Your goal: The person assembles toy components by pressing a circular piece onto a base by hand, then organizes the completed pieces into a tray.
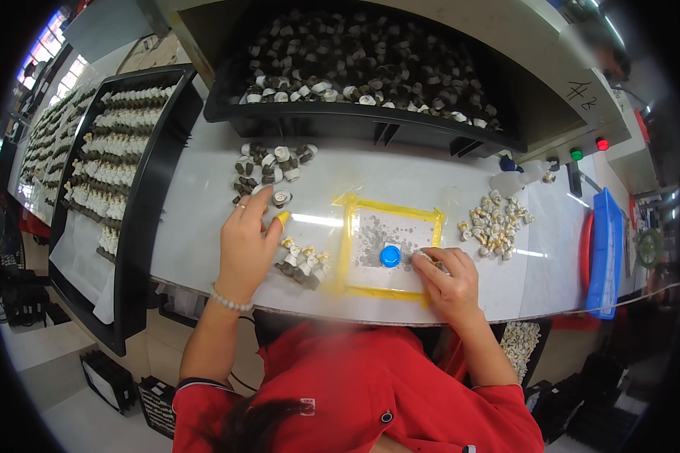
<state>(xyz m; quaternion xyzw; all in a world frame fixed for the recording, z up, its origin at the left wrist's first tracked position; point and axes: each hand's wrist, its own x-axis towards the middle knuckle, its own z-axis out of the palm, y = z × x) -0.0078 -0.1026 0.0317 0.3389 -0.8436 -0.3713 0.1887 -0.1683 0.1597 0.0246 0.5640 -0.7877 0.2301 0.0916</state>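
Crowding is looking risky: the left hand [243,238], fingers parted and seemingly empty, is hovering beside loose dark-and-white pieces [281,198] and could be toppling one; the right hand [452,283], apparently pinching a small pale piece [421,257] beside the round blue cap [391,256], could be dropping it if gripping off-centre

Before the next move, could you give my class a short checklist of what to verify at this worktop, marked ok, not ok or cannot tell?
1. Blue cap inside the yellow tape frame: ok.
2. Surface inside the frame free of marks: not ok, grey spots cover much of it.
3. Left hand at the dark-and-white parts: ok, fingers by their near edge.
4. Left hand gripping a part: cannot tell, fingertips partly hidden.
5. Right hand gripping a part: cannot tell, bent fingers obscure it.
6. White-and-yellow parts outside the frame: ok, to its right.
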